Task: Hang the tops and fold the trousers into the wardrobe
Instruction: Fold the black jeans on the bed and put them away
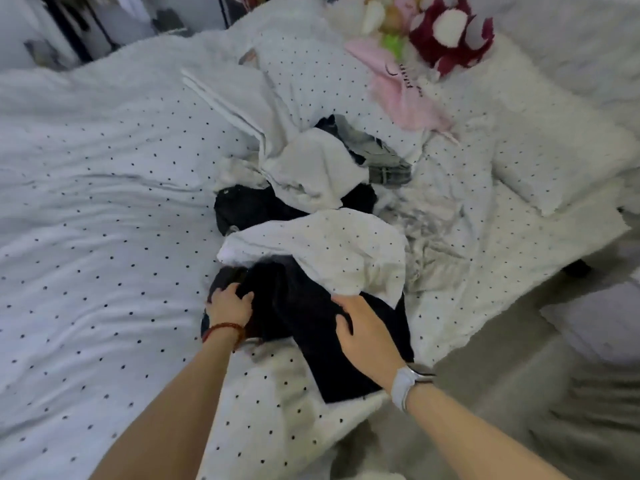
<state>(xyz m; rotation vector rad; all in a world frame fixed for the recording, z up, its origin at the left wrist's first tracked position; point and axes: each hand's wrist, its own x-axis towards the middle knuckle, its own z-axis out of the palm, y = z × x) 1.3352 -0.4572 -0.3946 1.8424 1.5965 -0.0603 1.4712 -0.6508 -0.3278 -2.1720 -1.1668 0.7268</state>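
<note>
Both forearms reaching in from the near edge over the dotted duvet (pixel 104 209). Left hand (pixel 230 306), red bracelet (pixel 223 330) on wrist, fingers curled into the left end of the black garment (pixel 311 327), gripping bunched cloth. Right hand (pixel 363 332), watch (pixel 410 381) on wrist, laid on the garment's right part, fingers bent down over the cloth; whether pinching or just pressing, cannot tell. Garment directly under and between the hands, probably trousers, though hard to tell from crumpled dark fabric. Long axis running from up-left by the left hand down-right, past the right wrist toward the near bed edge. Both hands already on it; the left at the bunched end, the right mid-length. Next likely lifting or spreading flat to fold, calling for a pull along that diagonal. Just beyond the fingertips, a white dotted fold (pixel 329 251) draped over the garment's far edge, likely to drag along. Farther out, the pile: more dark cloth (pixel 249 206), a white top (pixel 311 168), grey denim (pixel 377 157). Far right of the hands, pillow (pixel 554 161); beyond that, plush toys (pixel 446 32) and pink cloth (pixel 405 95). Wardrobe not clearly in view.
</note>
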